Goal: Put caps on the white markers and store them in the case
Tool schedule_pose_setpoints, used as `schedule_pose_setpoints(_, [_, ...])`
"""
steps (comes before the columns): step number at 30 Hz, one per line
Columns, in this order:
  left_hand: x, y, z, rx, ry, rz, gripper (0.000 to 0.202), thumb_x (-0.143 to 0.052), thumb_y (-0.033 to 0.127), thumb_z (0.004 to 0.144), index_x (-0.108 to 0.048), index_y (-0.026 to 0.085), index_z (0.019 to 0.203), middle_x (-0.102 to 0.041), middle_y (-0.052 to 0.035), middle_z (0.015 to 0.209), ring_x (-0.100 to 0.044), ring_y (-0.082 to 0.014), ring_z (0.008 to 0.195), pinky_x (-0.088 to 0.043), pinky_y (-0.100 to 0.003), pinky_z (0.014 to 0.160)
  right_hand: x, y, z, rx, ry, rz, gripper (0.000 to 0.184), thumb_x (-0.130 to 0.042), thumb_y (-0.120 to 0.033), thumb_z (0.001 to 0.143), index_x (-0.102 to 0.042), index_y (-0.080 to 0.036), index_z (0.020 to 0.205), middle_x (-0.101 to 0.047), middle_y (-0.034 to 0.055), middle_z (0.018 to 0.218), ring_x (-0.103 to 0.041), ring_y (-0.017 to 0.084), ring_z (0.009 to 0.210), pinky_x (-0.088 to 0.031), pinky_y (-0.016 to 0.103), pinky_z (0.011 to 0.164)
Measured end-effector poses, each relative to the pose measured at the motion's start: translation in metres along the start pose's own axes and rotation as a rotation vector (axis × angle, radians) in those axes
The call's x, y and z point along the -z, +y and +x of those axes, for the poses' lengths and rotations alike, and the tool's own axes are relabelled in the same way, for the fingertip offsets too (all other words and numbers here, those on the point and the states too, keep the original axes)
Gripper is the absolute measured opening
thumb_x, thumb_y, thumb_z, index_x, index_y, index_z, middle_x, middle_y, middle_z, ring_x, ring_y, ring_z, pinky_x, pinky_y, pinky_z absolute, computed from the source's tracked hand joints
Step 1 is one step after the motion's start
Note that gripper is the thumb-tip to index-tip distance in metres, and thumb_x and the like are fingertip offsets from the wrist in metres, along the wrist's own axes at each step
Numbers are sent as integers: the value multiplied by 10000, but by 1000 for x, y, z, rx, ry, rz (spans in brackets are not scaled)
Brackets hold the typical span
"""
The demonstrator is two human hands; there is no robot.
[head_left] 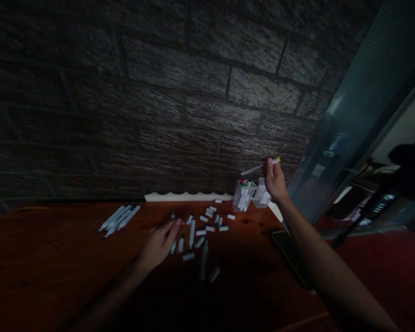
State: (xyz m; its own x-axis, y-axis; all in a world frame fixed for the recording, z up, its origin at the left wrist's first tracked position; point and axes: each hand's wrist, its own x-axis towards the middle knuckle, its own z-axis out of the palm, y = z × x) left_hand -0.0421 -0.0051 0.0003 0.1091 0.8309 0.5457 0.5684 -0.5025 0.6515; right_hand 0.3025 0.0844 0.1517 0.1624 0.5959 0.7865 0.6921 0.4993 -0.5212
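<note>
My right hand is raised in front of the wall, its fingers closed around a white marker with a yellow end. Just below it stands a clear plastic box holding markers with coloured ends. Beside that is a second clear box. Low over the table, my left hand has thumb and fingers pinched together; what they hold, if anything, is unclear. Under it lies a marker, partly hidden. To its right are an uncapped-looking marker, another marker and several loose caps.
Several white markers lie in a group at left on the wooden table. A white wavy-edged strip runs along the brick wall. A dark flat device lies near the right edge, under my right forearm. Beyond it stands a black tripod.
</note>
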Motion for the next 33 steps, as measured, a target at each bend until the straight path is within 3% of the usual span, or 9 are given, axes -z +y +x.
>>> schedule_pose_setpoints(4, [-2, -2, 0, -12, -23, 11, 396, -384, 428, 952, -712, 206, 944, -760, -41, 933, -714, -199, 847, -517, -239, 776, -3, 15, 15, 89, -103, -269, 463, -365, -561, 917, -539, -187, 706, -586, 48, 667, -535, 167, 638, -376, 277, 614])
schedule_pose_setpoints(11, [2, 0, 1, 9, -7, 11, 415, -365, 450, 950, -705, 212, 950, -760, -47, 953, -710, -210, 874, -522, -261, 799, -5, 21, 12, 116, -114, -394, 400, -420, -462, 905, -524, -193, 628, -626, 118, 720, -586, 212, 699, -368, 303, 642])
schedule_pose_setpoints(17, [-2, -4, 0, 9, -42, 37, 402, -372, 445, 952, -699, 212, 969, -758, -49, 929, -708, -209, 845, -505, -259, 780, -16, 43, -1, 63, -191, -400, 343, -572, -463, 802, -548, -201, 581, -599, 81, 611, -567, 207, 611, -387, 304, 605])
schedule_pose_setpoints(20, [-1, -4, 1, 17, -26, 56, 379, -392, 435, 946, -692, 204, 922, -753, -51, 896, -701, -202, 819, -493, -252, 756, -20, 45, -21, 42, -121, -357, 297, -572, -449, 807, -629, -161, 853, -651, 119, 821, -589, 233, 766, -437, 333, 709])
schedule_pose_setpoints(22, [-1, -4, 2, 18, -3, 75, 367, -411, 437, 936, -685, 196, 905, -748, -51, 881, -692, -191, 784, -486, -243, 725, -25, 40, -43, 25, -54, -314, 350, -476, -428, 878, -594, -132, 1025, -639, 147, 945, -579, 238, 838, -447, 360, 762])
schedule_pose_setpoints(24, [0, -5, 3, 32, 23, 107, 363, -423, 443, 928, -681, 189, 897, -738, -39, 826, -674, -172, 718, -475, -232, 672, -32, 32, -73, 19, -56, -249, 351, -383, -399, 934, -585, -130, 1038, -636, 132, 934, -580, 219, 804, -457, 352, 748])
schedule_pose_setpoints(29, [4, -8, 5, 100, 44, 185, 351, -443, 450, 911, -669, 182, 881, -672, 5, 663, -605, -130, 580, -438, -210, 573, -55, 8, -147, 22, -270, -59, 278, -467, -375, 924, -651, -168, 897, -671, 68, 817, -608, 173, 687, -476, 285, 649])
schedule_pose_setpoints(33, [7, -13, 7, 152, 58, 216, 360, -455, 459, 893, -673, 176, 941, -725, -33, 807, -652, -159, 691, -463, -229, 608, -62, 6, -165, 25, -488, 5, 214, -546, -325, 887, -686, -190, 976, -690, 70, 896, -636, 175, 751, -495, 287, 715])
